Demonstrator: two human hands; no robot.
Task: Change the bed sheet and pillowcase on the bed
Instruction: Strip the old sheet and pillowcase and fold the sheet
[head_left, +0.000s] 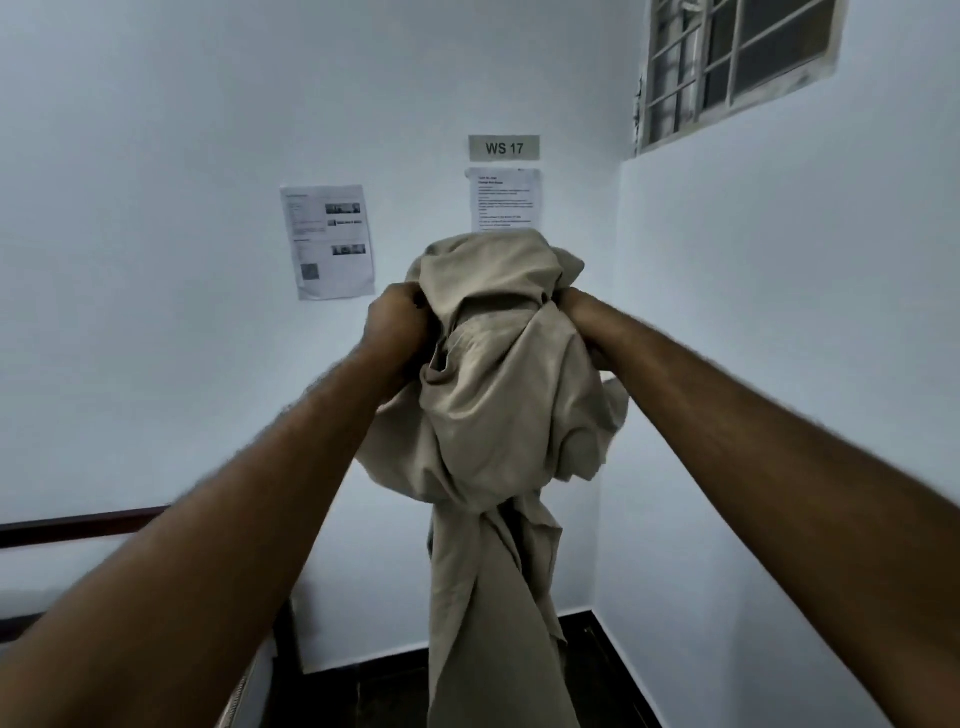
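Observation:
A beige bed sheet is bunched into a large wad, held up in front of me at chest height. Its lower part hangs in a twisted tail down to the bottom of the view. My left hand grips the wad on its left side, fingers curled into the cloth. My right hand grips the right side, and folds of cloth partly hide it. Both arms stretch forward. The bed and the pillow are out of view, apart from a dark wooden rail at the left.
White walls meet in a corner straight ahead. A "WS 17" sign and two printed sheets hang on the far wall. A barred window sits high on the right wall. Dark floor shows below.

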